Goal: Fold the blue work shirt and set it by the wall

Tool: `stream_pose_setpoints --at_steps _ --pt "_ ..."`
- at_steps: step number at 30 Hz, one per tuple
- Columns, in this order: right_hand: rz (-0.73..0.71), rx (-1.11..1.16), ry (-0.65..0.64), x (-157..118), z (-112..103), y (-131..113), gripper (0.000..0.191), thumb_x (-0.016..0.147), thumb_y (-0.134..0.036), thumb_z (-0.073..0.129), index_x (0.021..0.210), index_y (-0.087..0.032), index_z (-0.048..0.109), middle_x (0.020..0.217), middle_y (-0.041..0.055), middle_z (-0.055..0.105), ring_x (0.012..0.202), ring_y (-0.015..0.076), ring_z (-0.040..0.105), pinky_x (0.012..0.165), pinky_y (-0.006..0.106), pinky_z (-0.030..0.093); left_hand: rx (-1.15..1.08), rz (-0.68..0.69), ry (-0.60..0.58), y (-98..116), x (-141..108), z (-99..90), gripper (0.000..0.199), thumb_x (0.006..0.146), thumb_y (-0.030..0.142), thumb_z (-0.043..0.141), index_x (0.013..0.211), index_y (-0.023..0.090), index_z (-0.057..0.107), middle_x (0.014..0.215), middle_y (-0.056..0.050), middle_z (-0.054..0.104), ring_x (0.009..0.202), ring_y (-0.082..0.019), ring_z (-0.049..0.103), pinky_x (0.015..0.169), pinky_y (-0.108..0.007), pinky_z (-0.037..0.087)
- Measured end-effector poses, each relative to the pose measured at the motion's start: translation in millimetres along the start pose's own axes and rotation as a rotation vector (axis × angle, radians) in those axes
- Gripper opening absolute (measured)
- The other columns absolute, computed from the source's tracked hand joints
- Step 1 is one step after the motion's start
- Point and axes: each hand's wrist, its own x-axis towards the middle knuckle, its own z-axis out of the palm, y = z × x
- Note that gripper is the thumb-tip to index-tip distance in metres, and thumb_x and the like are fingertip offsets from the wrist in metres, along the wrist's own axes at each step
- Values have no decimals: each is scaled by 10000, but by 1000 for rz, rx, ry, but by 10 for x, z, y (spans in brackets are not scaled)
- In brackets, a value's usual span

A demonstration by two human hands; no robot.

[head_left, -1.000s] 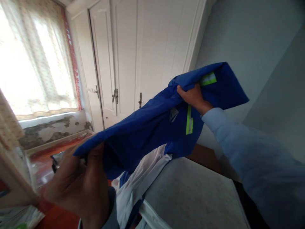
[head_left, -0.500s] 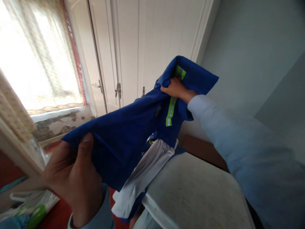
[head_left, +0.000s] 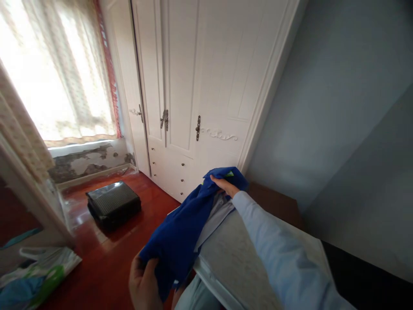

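A blue garment with bits of yellow-green reflective strip is stretched between my two hands. My left hand pinches its near end, thumb on top. At the far end, my right hand grips the bunched cloth, its fingers partly hidden. Below the blue cloth lies a white garment, draped over the edge of a pale flat top. The blue cloth partly covers the white one.
White wardrobe doors with dark handles stand ahead. A black suitcase lies on the red floor. At lower left is a plastic bag. The curtained window is on the left, a brown box-like piece beyond the flat top.
Both hands have lowered the blue garment from in front of the wardrobe to the flat top's edge. My left hand came rightward. The suitcase and drawers now show.
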Motion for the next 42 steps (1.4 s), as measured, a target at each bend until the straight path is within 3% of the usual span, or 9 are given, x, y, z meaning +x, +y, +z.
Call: stream_pose_setpoints --at_steps 3,7,9,12,16,21,27,35,42 --pt "153 106 -99 -60 15 335 563 835 -727 552 1027 -208 652 1090 132 696 1083 334 617 995 619 384 139 90 66 -307 127 -143 364 569 350 670 898 196 638 771 -1 644 717 -230 638 657 -375 549" --pt "80 306 -197 -238 -109 624 559 765 -665 697 1078 -206 639 1126 118 686 1032 268 639 959 469 474 279 205 107 -448 168 -210 443 607 367 650 1014 191 649 952 -45 643 931 -308 647 862 -511 534" --pt "43 395 -88 -333 -234 696 556 751 -604 740 1130 -218 613 1215 133 655 1044 265 647 907 434 519 316 385 172 -398 107 -180 470 650 339 642 1097 196 637 1110 -80 626 1092 -352 618 983 -567 477" --pt "-19 541 223 -408 -490 688 602 774 -530 719 1265 -236 532 1384 161 556 1158 290 620 869 423 562 311 866 197 -220 -45 -72 460 732 288 634 1183 206 606 1266 -110 590 1318 -367 501 1144 -577 339" --pt "-333 378 574 -363 -765 499 818 762 -400 688 1486 -246 340 1556 139 400 1324 268 520 1013 387 508 421 1212 -134 3 -161 188 320 860 235 580 1175 226 630 1351 -116 590 1431 -338 403 1206 -577 253" --pt "-814 -368 584 -141 -669 223 631 892 -316 527 1491 -142 435 1635 151 281 1503 250 271 1234 389 222 811 1184 -369 -180 44 557 418 941 300 517 1327 158 595 1451 -185 550 1453 -362 376 1134 -618 365" --pt "-713 -990 507 381 -312 45 538 1035 -442 360 1490 -176 470 1657 160 227 1532 312 161 1216 586 87 1204 1154 -424 -617 263 587 448 967 308 459 1347 114 596 1414 -178 593 1333 -319 545 1075 -533 475" --pt "-283 -829 110 1098 11 548 609 1042 -564 219 1509 -244 442 1588 115 404 1473 311 334 1180 625 200 1285 1227 -419 -828 316 446 456 977 300 454 1396 139 536 1391 -128 624 1289 -268 589 1041 -473 510" --pt "-218 -739 54 1281 49 968 617 1042 -560 196 1524 -252 428 1594 77 395 1496 298 302 1214 605 129 1294 1301 -378 -972 237 385 592 962 296 490 1506 93 373 1504 -171 506 1407 -293 458 1105 -485 434"
